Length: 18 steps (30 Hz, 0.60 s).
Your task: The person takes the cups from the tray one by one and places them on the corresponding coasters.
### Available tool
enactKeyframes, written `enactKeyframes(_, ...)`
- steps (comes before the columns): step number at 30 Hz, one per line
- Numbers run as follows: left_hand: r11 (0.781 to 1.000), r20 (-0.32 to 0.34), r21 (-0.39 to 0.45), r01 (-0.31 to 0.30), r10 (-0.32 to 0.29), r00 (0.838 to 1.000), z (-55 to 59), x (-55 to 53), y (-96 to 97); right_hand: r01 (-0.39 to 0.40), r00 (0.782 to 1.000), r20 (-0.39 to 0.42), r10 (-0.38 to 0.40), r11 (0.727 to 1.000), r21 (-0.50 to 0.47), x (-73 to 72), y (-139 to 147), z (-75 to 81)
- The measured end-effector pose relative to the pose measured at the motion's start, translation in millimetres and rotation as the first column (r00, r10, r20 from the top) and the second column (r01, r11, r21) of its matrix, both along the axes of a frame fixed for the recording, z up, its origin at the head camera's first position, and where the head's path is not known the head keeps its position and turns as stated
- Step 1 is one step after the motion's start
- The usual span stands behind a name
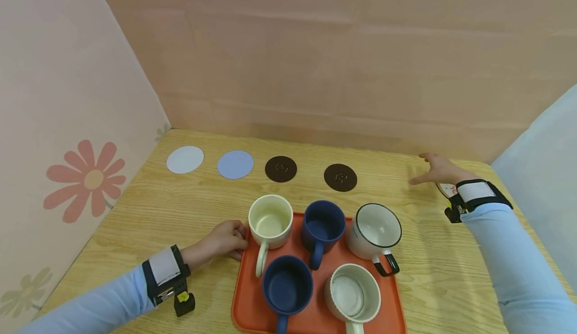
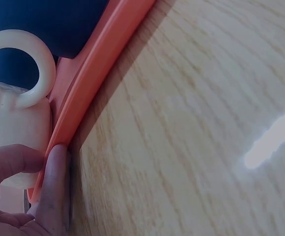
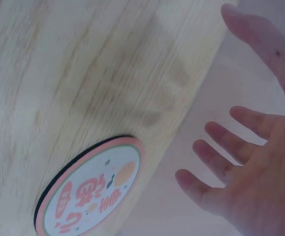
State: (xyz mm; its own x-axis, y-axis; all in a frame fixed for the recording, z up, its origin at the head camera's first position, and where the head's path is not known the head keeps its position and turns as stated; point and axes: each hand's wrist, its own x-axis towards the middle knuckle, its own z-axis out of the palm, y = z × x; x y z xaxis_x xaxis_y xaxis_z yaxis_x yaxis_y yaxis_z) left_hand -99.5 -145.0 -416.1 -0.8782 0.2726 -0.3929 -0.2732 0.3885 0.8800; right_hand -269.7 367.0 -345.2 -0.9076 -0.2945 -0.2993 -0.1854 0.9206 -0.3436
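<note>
The orange tray lay on the wood-grain table, the left hand pinching its left rim. On it stood a cream mug, two navy mugs, a black-rimmed mug and an off-white mug. Beyond the tray's right side, the right hand, fingers spread, held nothing near a printed coaster. Two brown coasters lay beyond the tray.
</note>
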Motion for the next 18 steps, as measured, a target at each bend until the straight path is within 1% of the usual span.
enactKeyframes(5, 1.0, 0.003, -0.001, 0.001, -0.001, 1.0, -1.2, -0.4, 0.0, 0.041, 0.999, 0.011, -0.042, 0.999, 0.012, -0.4, 13, 0.8)
enactKeyframes(11, 1.0, 0.009, 0.001, -0.001, 0.001, 1.0, -1.8, -0.5, 0.0, 0.089, 0.996, 0.023, -0.089, 0.996, 0.021, 3.5, 28, 2.1)
enactKeyframes(18, 1.0, 0.01, -0.002, -0.004, 0.004, 1.0, -2.3, -1.2, 0.2, 0.1, 0.995, 0.022, -0.101, 0.995, 0.016, 7.4, 39, 4.3)
